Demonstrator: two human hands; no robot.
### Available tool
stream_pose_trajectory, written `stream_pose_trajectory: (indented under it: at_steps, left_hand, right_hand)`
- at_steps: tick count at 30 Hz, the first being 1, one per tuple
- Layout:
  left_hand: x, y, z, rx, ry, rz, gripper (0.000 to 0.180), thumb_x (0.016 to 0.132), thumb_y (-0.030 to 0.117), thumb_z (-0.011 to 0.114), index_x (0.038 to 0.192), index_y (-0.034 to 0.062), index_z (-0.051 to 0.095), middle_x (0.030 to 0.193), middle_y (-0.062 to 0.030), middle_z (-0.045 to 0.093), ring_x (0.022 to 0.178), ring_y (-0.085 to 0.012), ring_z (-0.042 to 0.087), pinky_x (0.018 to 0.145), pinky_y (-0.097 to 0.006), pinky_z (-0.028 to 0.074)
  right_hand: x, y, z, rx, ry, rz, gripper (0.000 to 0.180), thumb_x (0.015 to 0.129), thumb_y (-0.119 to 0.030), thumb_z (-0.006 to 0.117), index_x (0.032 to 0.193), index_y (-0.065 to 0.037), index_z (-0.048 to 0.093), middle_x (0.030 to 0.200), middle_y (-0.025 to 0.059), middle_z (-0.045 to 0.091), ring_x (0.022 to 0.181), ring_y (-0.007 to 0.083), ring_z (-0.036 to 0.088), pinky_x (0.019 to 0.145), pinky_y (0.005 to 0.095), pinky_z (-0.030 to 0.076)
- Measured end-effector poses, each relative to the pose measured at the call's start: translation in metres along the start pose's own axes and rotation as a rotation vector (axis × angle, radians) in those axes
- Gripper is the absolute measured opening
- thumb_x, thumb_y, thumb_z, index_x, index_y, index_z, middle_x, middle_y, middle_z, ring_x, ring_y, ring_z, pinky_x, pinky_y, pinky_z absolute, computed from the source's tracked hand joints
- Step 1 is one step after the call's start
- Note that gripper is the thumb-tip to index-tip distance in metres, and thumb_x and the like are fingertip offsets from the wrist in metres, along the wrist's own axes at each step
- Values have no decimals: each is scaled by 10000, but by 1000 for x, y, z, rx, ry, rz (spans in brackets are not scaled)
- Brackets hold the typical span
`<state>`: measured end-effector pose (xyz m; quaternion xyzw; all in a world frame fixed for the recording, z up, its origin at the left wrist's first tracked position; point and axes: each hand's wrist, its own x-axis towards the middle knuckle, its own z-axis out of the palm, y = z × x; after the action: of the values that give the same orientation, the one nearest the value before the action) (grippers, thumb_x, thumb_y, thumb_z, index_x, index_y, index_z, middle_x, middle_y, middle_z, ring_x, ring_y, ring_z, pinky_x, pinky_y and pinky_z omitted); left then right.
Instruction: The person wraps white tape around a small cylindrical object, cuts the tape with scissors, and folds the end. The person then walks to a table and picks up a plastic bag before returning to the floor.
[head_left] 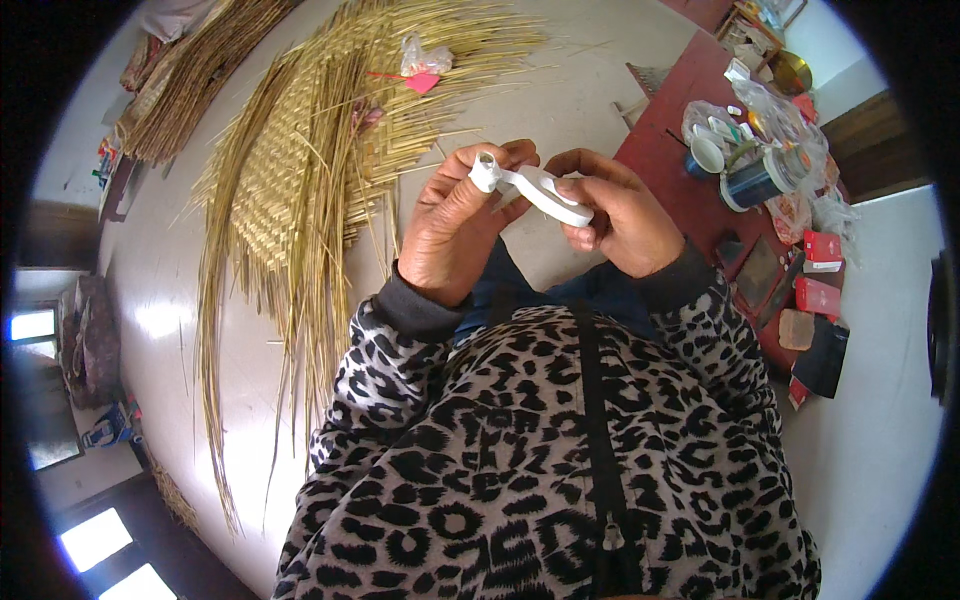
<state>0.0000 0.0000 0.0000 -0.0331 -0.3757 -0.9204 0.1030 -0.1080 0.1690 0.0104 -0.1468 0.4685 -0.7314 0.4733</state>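
In front of my chest, my right hand (625, 212) is closed around a roll of white tape (552, 203), thumb on top and fingers beneath. A short strip of tape (510, 178) runs from the roll to my left hand (447, 225). There a white tape wrap (484, 176) goes around a digit, apparently the thumb, and a darker tip shows at its top. The other left fingers are curled behind it, close to the strip and partly hidden.
A half-woven straw mat (285, 170) with long loose strands lies on the floor ahead and left; a plastic bag (425, 57) and a pink piece (422, 83) rest on it. On the right, a red table (655, 135) carries a dark blue mug (755, 185), a cup (704, 157) and red boxes (818, 297).
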Motion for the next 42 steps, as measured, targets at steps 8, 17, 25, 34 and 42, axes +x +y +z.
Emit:
stream_pose_trajectory:
  at_steps: [8,17,25,34,42]
  left_hand:
    - [3,-5,-6,89,86,62,170,936,230,654,1057,112,635,1241,-118,603,1202,-246,540,1004,-442,404]
    - [5,-11,2,335,196,149,146,965,181,616,1028,50,628,1056,-94,677,973,-173,602,897,-319,451]
    - [7,-13,14,532,238,286,113,986,114,590,1012,6,608,889,-22,654,808,-75,575,742,-230,475]
    - [16,-17,12,688,346,399,118,985,121,593,1006,5,598,840,-11,637,720,-65,566,657,-212,473]
    - [19,-22,20,592,378,333,109,968,120,609,983,13,599,804,-17,631,645,-68,560,556,-216,465]
  right_hand:
    - [-11,6,-1,91,10,6,218,950,-159,564,1124,-30,551,770,32,549,567,78,458,508,233,362]
    - [-21,5,7,110,-31,68,273,964,-184,505,1203,-52,508,711,22,503,533,99,442,510,252,368]
    - [-21,14,9,157,-200,79,279,984,-201,505,1209,-35,513,818,71,609,612,143,578,567,265,465]
    - [-34,24,19,-525,33,-453,510,966,-280,611,1330,20,416,1198,149,566,1027,188,614,806,301,517]
    - [-29,24,21,-1000,115,-761,413,860,-179,730,1173,11,539,1214,143,523,1043,280,614,859,358,526]
